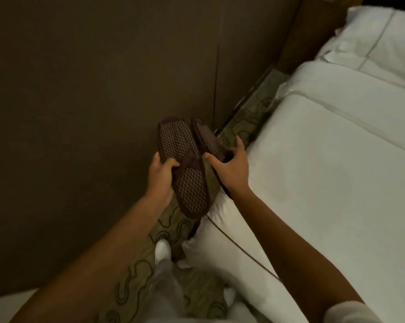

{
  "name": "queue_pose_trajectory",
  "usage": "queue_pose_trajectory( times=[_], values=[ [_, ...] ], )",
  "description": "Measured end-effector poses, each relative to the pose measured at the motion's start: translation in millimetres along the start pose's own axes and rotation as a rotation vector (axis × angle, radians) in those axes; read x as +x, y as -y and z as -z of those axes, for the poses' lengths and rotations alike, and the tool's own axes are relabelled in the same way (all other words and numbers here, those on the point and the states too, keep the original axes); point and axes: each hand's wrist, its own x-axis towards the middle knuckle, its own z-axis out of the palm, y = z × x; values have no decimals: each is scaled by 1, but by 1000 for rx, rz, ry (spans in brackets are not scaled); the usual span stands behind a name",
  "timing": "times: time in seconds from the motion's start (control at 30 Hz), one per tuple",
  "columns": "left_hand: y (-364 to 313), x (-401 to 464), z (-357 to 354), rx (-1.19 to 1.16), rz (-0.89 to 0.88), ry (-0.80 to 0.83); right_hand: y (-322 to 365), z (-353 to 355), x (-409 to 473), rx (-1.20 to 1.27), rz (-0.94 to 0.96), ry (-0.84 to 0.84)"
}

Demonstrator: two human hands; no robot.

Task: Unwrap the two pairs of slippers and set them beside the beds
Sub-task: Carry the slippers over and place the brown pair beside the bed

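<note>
I hold two dark brown slippers in the air over a narrow strip of patterned carpet between a wall and a bed. My left hand [162,173] grips the first slipper [183,164], its honeycomb-patterned sole facing me. The second slipper [207,142] is in my right hand [230,164], turned on edge, the fingers curled around its open end. The two slippers touch side by side. No wrapping shows on them.
A white bed [325,173] with a pillow [378,43] fills the right side. A dark brown wall panel [92,101] stands on the left. The carpet strip [241,117] runs between them. My foot in a white shoe [163,249] stands on it. A thin dark cord [239,245] lies along the bed edge.
</note>
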Motion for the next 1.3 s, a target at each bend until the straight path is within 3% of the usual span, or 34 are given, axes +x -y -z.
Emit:
queue_pose_trajectory(
  times=[0.13, 0.3, 0.57, 0.73, 1.03, 1.3],
  values=[
    [-19, 63, -6, 64, 156, 81, -3, -30, 21, -65, -61, -166],
    [-33, 105, -13, 67, 265, 156, -1, -55, 42, -126, -104, -235],
    [-25, 154, -20, 32, 335, 169, -15, -69, 76, -201, -96, -299],
    [-5, 211, -33, 51, 283, 305, -24, -84, 131, -249, -97, -318],
    [122, 335, -4, -73, 193, 389, -148, -158, 206, -380, 3, -408],
    [285, 446, 29, -85, 282, 312, -310, -230, 263, -424, 5, -475]
  ],
)
